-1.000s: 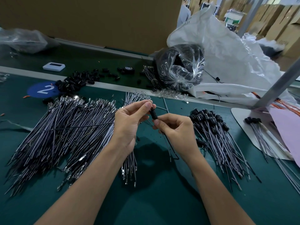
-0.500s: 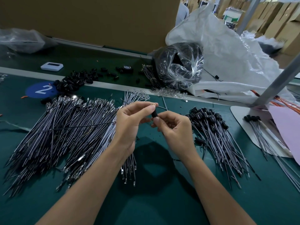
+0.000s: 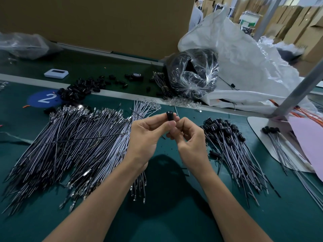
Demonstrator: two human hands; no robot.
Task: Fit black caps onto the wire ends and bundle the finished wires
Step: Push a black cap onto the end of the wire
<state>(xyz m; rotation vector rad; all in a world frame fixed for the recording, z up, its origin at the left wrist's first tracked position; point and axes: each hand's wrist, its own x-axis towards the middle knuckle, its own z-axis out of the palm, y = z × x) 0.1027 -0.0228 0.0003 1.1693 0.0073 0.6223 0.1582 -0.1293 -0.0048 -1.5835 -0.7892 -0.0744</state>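
A black cap [image 3: 170, 116] sits at frame centre, pinched between the fingertips of the left hand [image 3: 145, 137] and the right hand [image 3: 189, 139] above the green desk [image 3: 288, 215]. Uncapped wires [image 3: 70, 145] lie to the left and capped wires [image 3: 236, 147] to the right. A blue sticker [image 3: 43, 99] at upper left reads "2".

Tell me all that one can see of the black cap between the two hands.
The cap is small, black and roughly cylindrical, seemingly matt plastic or rubber, with a rim at its top. It stands nearly upright in the air above the green table. Only its upper part shows; fingertips hide the rest. The left hand pinches it from the left, the right hand from the right. What is inside it cannot be told.
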